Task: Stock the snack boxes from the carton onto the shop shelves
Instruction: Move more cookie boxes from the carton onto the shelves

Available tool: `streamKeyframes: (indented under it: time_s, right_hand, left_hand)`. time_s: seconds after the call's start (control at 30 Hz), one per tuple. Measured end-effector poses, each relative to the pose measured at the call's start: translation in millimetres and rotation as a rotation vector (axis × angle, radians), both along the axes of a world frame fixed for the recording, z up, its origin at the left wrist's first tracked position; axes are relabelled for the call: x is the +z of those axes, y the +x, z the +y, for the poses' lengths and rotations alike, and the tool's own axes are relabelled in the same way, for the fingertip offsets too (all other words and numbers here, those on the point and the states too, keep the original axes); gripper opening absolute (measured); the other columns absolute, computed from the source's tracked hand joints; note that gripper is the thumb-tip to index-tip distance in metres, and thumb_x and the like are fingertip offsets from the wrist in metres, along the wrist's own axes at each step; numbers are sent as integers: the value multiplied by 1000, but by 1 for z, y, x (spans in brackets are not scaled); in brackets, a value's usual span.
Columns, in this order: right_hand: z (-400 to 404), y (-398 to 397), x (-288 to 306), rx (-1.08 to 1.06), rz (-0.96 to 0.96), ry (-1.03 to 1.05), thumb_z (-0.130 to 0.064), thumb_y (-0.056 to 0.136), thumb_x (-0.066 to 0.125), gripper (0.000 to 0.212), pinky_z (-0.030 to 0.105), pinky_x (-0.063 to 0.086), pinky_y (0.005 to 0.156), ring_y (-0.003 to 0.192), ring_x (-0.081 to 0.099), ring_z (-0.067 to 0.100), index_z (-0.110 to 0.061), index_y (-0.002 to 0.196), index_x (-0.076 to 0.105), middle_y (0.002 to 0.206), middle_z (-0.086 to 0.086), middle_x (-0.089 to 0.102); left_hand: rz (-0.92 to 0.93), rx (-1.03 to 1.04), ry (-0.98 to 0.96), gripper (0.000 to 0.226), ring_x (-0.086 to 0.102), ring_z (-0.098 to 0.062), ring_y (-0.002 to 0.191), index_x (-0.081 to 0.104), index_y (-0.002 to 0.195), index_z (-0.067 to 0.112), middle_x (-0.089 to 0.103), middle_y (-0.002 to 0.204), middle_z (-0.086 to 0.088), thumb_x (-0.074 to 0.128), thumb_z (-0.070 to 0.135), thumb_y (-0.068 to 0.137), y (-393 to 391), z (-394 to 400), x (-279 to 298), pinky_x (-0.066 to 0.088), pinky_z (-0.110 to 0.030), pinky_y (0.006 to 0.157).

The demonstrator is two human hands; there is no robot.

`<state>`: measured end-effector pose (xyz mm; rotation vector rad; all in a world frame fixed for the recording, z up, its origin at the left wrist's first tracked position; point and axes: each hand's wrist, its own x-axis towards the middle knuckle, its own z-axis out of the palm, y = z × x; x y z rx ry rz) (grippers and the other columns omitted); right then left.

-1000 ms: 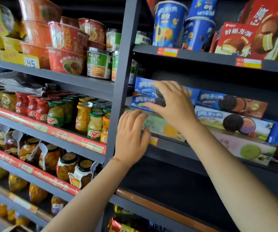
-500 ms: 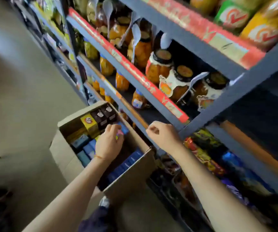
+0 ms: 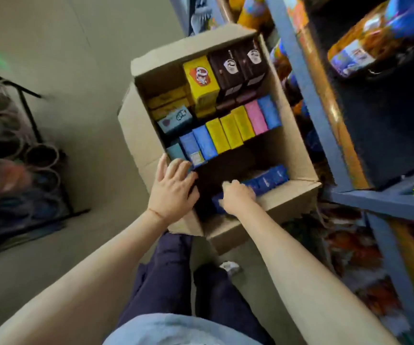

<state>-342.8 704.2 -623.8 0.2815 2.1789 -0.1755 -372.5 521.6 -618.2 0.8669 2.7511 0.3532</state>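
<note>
Your view looks almost straight down, and much of it is smeared. The grey shelving [image 3: 308,95] fills the right side, but only its uprights and one shelf edge read clearly; the jars and packets on it are streaks of orange and blue, cut off by the top and right borders. On the left a dark wire rack [image 3: 26,150] holds round things too blurred to name.

The open cardboard carton [image 3: 298,150] sits on the floor just beside the shelving, between it and your legs. Its near wall hides whatever lies at the bottom on your side, and the middle of its floor is a dark gap where nothing can be made out.

At the far end stand a yellow snack box [image 3: 201,80] and two dark brown boxes [image 3: 238,66]; their printing is unreadable. Across the middle runs a slanted row of upright boxes [image 3: 225,130] in blue, yellow and pink. Along the near wall lies a line of dark blue boxes [image 3: 265,180], partly covered by your arm.

Your left hand [image 3: 173,188] is spread wide, fingers straight, at the carton's left wall with its fingertips touching the end of the coloured row. Your right hand [image 3: 238,195] reaches down onto the dark blue boxes with its fingers curled over them; the fingertips are hidden, so you cannot tell whether it actually grips one.
</note>
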Motion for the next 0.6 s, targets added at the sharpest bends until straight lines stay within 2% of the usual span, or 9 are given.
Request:
streamKeyframes:
  time_s: [0.2, 0.33, 0.47, 0.6]
  right_hand:
    - [-30, 3, -24, 204, -77, 136, -16, 94, 57, 33, 36, 51, 86, 116, 63, 27, -18, 126, 62, 130, 7, 61]
    - [-36, 8, -31, 277, -36, 147, -17, 101, 43, 33, 37, 51, 83, 113, 62, 28, -22, 131, 56, 130, 9, 56]
    - [-38, 10, -34, 280, -15, 122, -22, 103, 41, 35, 36, 49, 75, 106, 62, 28, -24, 138, 43, 129, 16, 49]
    - [-40, 15, -37, 264, 56, 122, -19, 103, 38, 34, 35, 44, 66, 97, 65, 27, -22, 137, 43, 125, 17, 51]
  left_hand:
    - [-7, 6, 50, 33, 51, -35, 121, 72, 104, 16, 62, 122, -12, 49, 33, 87, -1, 3, -1, 1, -53, 122]
    - [2, 4, 55, 34, 48, -34, 123, 73, 104, 17, 61, 122, -11, 48, 33, 87, -1, 2, -2, 0, -53, 123]
    - [24, 13, 70, 30, 46, -31, 124, 72, 104, 18, 59, 124, -9, 50, 31, 88, 0, 1, -4, 2, -55, 123]
    - [46, 24, 97, 28, 45, -31, 125, 72, 103, 17, 59, 123, -9, 51, 30, 89, 1, 1, -6, 4, -56, 122]
